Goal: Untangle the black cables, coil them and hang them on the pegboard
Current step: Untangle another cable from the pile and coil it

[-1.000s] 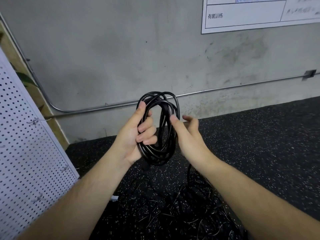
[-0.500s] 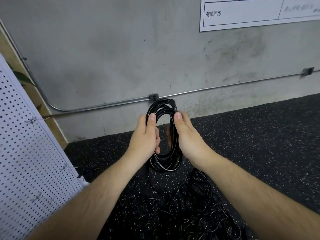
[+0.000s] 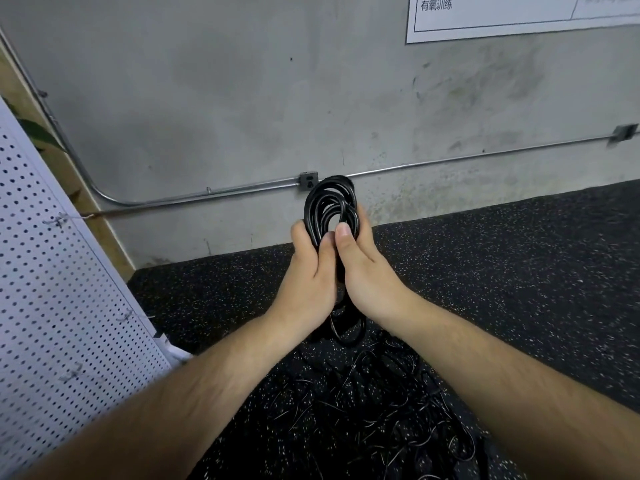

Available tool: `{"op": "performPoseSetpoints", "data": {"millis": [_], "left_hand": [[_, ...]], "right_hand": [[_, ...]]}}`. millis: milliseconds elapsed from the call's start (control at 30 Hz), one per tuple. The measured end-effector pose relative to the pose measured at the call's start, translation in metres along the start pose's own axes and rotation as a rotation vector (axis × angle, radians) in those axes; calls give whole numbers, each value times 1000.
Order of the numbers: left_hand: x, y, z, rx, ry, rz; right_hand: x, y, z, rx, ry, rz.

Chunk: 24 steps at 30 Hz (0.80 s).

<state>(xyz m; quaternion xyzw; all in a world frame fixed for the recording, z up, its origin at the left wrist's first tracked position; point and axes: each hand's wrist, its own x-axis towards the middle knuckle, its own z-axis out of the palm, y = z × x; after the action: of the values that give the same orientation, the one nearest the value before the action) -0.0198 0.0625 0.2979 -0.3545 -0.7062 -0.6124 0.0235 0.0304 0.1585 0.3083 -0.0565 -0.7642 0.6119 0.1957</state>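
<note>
Head view: black cable coil (image 3: 313, 206) is gripped at its middle w/ left hand (image 3: 310, 271) & right hand (image 3: 367, 275), right of pegboard (image 3: 52, 289). Judged light, floppy, springy; all turns should be clamped together.

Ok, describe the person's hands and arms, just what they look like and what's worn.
The left hand and right hand are bare: no gloves, watch or wristbands, no ring on the fingers that show. The left forearm and right forearm are bare too, lightly haired, with no sleeve up to the frame edge.
</note>
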Motion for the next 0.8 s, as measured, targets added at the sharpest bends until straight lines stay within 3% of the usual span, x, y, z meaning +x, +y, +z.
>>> {"op": "performPoseSetpoints", "data": {"millis": [233, 467, 633, 800], "left_hand": [[4, 15, -4, -116, -62, -20], [7, 27, -20, -91, -148, -105], [2, 26, -9, -298, -53, -91], [13, 16, -13, -303, 41, -151]], "right_hand": [[4, -10, -7, -26, -37, 15], [6, -16, -19, 220, -98, 133], [3, -20, -28, 435, -244, 159], [3, -10, -33, 308, -308, 102]]}}
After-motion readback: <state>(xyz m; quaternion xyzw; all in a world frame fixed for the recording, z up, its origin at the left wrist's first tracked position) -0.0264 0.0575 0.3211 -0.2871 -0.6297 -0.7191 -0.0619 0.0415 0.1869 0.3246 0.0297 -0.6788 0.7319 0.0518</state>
